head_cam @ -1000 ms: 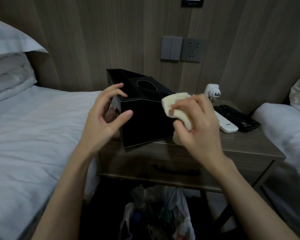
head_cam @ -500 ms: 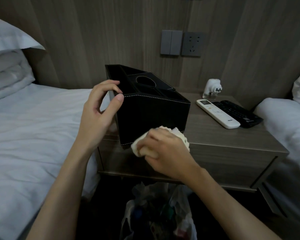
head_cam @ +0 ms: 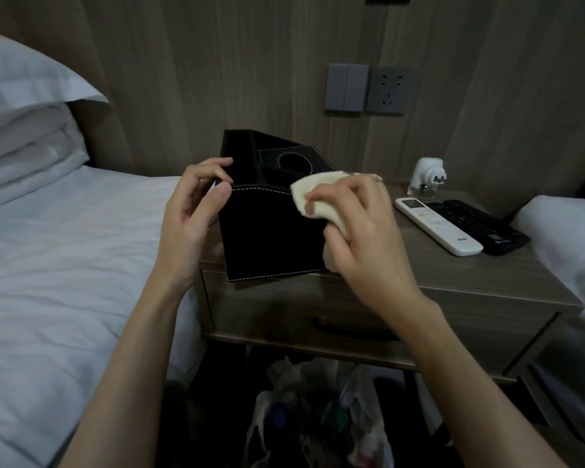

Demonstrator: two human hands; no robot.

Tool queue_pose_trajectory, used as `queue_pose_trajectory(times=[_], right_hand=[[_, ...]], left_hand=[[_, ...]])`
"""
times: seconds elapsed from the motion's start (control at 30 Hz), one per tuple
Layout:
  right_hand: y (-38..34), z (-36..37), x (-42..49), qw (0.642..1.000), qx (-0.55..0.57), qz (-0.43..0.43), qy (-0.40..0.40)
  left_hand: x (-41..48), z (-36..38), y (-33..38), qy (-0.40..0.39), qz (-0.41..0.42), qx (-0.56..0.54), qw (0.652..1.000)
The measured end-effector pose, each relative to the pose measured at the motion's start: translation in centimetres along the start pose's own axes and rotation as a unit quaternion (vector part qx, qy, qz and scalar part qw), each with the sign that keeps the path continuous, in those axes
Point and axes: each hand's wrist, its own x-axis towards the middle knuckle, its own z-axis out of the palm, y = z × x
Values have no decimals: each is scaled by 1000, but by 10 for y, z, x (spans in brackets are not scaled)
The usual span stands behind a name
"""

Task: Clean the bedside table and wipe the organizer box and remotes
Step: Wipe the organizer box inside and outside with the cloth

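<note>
A black organizer box (head_cam: 271, 231) with white stitching stands at the front left of the wooden bedside table (head_cam: 487, 278). My left hand (head_cam: 196, 211) grips its upper left corner, thumb on the front face. My right hand (head_cam: 355, 228) holds a cream cloth (head_cam: 318, 201) pressed against the box's upper right front edge. A white remote (head_cam: 438, 226) and a black remote (head_cam: 480, 224) lie side by side on the table to the right.
A white plug-in device (head_cam: 428, 177) stands behind the remotes. Light switches and a socket (head_cam: 365, 89) are on the wood wall. A bed (head_cam: 65, 265) with pillows lies left, another bed (head_cam: 568, 238) right. A bin with plastic bags (head_cam: 318, 420) sits below the table's drawer.
My right hand has swept the cloth from the box's top edge down to its lower front and back up to the upper right edge. My left hand stayed on the box's corner.
</note>
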Motion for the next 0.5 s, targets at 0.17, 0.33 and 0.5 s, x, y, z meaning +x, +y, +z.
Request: queue_pose_trajectory(times=[0.17,0.33,0.5], right_hand=[[2,28,-20,997,-43,-56,14],[8,40,-46,991,-57,-86,-91],[6,27,-45,988,-42,-108,-101]], left_hand=[[1,2,-1,15,-5,-12,1000],[-2,5,-2,29,-5,-21,999],[-11,14,4,68,52,48,995]])
